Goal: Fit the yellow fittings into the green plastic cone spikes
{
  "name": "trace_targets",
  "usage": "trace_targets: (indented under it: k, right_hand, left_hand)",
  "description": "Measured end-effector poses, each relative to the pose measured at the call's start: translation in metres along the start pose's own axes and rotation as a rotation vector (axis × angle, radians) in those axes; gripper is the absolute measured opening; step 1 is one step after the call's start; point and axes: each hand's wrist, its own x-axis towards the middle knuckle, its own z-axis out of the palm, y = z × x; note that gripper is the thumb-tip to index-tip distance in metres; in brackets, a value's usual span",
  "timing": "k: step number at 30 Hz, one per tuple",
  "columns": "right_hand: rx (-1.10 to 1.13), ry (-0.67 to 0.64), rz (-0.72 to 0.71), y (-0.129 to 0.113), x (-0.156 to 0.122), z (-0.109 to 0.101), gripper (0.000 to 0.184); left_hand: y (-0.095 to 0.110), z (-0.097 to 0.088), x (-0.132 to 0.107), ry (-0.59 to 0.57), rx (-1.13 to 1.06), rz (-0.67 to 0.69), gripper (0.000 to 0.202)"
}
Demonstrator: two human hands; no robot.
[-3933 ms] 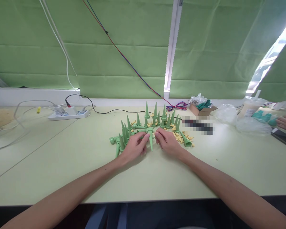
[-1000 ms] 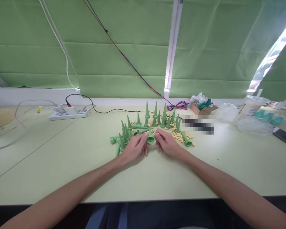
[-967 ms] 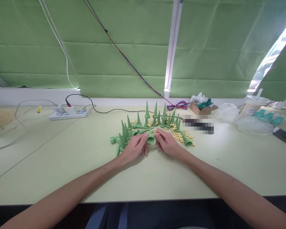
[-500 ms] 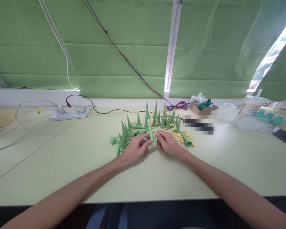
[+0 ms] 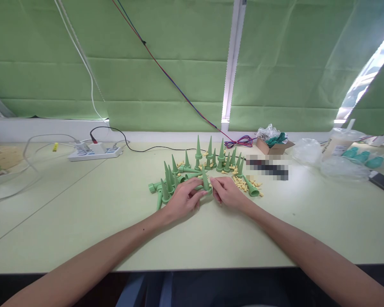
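Observation:
My left hand point(image 5: 186, 197) is closed on a green plastic cone spike point(image 5: 205, 179) at its wide base, with the point upward. Close on the cone's right side is my right hand point(image 5: 226, 192), fingers pinched together. Whatever the right fingertips hold, if anything, is too small to make out. Behind both hands stand several more green cone spikes point(image 5: 198, 148), some on stacked green parts. Other green pieces point(image 5: 160, 198) lie left of my left hand. Small yellow plastic pieces point(image 5: 241, 184) are heaped to the right, where one cone point(image 5: 251, 187) lies on its side.
A white power strip point(image 5: 96, 152) with plugs and cables sits at the left. Further right are a small cardboard box point(image 5: 275, 148), clear plastic bags point(image 5: 305, 151), a drink cup point(image 5: 336, 143) and a dark phone point(image 5: 383, 184). The pale table point(image 5: 115, 226) ends at a front edge near me.
The cone in my left hand has turned from tilted to nearly upright. My right hand has stayed beside it, fingers still pinched. The whole view has shifted slightly.

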Motion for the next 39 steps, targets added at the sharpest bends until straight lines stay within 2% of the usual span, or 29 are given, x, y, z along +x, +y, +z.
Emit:
trace_targets:
  k: [7,10,14,17,20,23,29,33,39]
  right_hand:
    - [0.007,0.033,0.020,0.001,0.001,0.002,0.055]
    - [0.015,0.061,0.020,0.004,0.001,0.005,0.051]
    - [0.063,0.094,0.012,0.006,0.001,0.007,0.049]
    - [0.102,0.120,-0.007,0.006,0.001,0.006,0.048]
    - [0.121,0.143,-0.036,0.007,0.001,0.006,0.047]
    - [0.146,0.133,-0.044,0.008,0.001,0.005,0.046]
    - [0.152,0.086,-0.046,0.006,0.001,0.005,0.046]
    - [0.150,0.044,-0.053,0.005,-0.001,0.005,0.044]
    - [0.120,0.041,-0.047,0.004,-0.003,0.006,0.042]
  left_hand:
    - [0.003,0.000,0.002,0.041,0.060,0.001,0.023]
    - [0.006,0.001,0.004,0.060,0.101,-0.027,0.020]
    - [0.010,0.002,0.003,0.120,0.076,-0.090,0.028]
    - [0.012,0.001,0.002,0.138,0.040,-0.125,0.022]
    - [0.013,0.000,0.002,0.124,0.015,-0.129,0.019]
    - [0.013,-0.001,0.003,0.118,-0.011,-0.128,0.034]
    - [0.012,-0.001,0.006,0.004,-0.376,-0.290,0.051]
    - [0.012,-0.002,0.007,-0.061,-0.454,-0.284,0.049]
    - [0.014,-0.002,0.007,-0.071,-0.467,-0.287,0.047]
